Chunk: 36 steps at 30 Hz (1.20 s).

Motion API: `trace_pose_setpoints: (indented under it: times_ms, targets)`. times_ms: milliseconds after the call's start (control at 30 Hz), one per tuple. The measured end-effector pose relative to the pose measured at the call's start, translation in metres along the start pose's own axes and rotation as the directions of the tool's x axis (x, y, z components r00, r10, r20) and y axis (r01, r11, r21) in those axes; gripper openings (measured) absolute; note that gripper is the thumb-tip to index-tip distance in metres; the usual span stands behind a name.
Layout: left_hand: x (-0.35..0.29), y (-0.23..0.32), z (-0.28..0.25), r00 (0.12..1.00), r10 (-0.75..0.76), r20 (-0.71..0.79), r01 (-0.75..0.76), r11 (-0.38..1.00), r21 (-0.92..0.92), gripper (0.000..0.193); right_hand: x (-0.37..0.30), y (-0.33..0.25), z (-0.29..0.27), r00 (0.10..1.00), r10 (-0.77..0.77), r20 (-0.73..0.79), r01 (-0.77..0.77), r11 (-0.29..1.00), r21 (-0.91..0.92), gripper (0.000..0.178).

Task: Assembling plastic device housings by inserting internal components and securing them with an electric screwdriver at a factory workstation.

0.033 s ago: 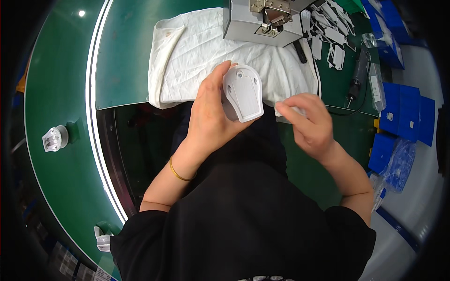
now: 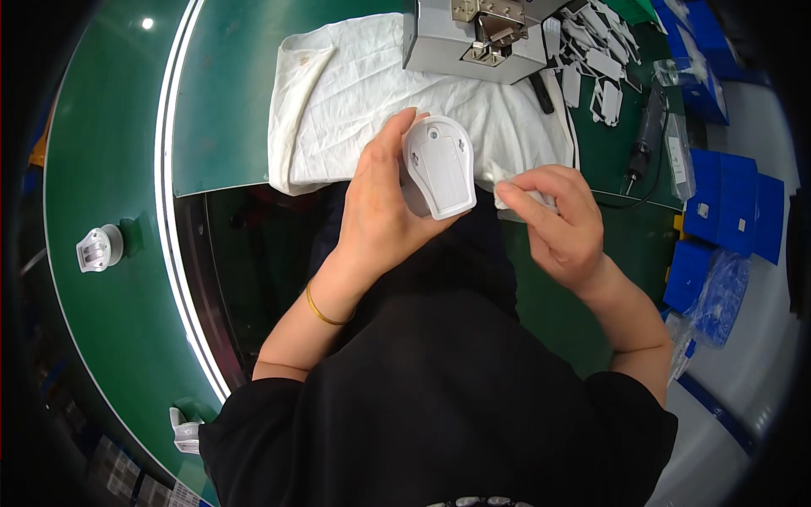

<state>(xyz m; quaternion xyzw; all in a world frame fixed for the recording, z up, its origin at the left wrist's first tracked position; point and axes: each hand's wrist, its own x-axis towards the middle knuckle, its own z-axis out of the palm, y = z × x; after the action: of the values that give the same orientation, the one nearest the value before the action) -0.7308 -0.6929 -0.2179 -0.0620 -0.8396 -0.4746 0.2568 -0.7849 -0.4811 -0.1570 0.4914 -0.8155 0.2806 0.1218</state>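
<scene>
My left hand (image 2: 378, 198) is wrapped round a white plastic housing (image 2: 441, 169), wide and rounded at its far end and narrower towards me. Its recessed face is turned up, with a screw hole near the far rim and small slots on both sides. To the right, apart from the housing, my right hand (image 2: 562, 221) is closed in a pinch at the near edge of a white cloth (image 2: 363, 101). A bit of white shows between its fingers, too small to name.
A grey metal machine (image 2: 456, 46) stands on the cloth. Right of it lie a pile of white and black flat parts (image 2: 601, 63) and an electric screwdriver (image 2: 646, 139). Blue bins (image 2: 722, 203) line the right side. Another white housing (image 2: 100, 249) sits on the green surface beyond the light strip.
My right hand has shifted very slightly and looks sharper. The left hand and the housing are almost unmoved.
</scene>
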Motion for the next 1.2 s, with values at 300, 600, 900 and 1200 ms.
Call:
trace_pose_setpoints:
  times_ms: [300, 600, 900, 1200]
  targets:
    - [-0.001, 0.0, -0.009, 0.985, -0.145, 0.097, 0.155, 0.983, -0.103, 0.114, 0.041, 0.027, 0.028, 0.998, 0.05, -0.037, -0.051, 0.998, -0.023, 0.039]
    - [0.001, -0.005, -0.007, 0.985, -0.137, 0.103, 0.147, 0.985, -0.093, 0.112, 0.073, 0.031, 0.034, 0.991, -0.109, 0.073, 0.102, 0.99, 0.1, 0.031]
    - [0.001, -0.006, -0.009, 0.992, -0.077, 0.097, 0.084, 0.994, -0.075, 0.109, 0.075, 0.032, 0.034, 0.99, -0.111, 0.087, 0.101, 0.989, 0.104, 0.031]
    - [-0.002, -0.007, -0.009, 0.992, -0.087, 0.094, 0.092, 0.995, -0.046, 0.108, 0.08, 0.026, 0.036, 0.992, -0.076, 0.102, 0.058, 0.983, 0.172, 0.028]
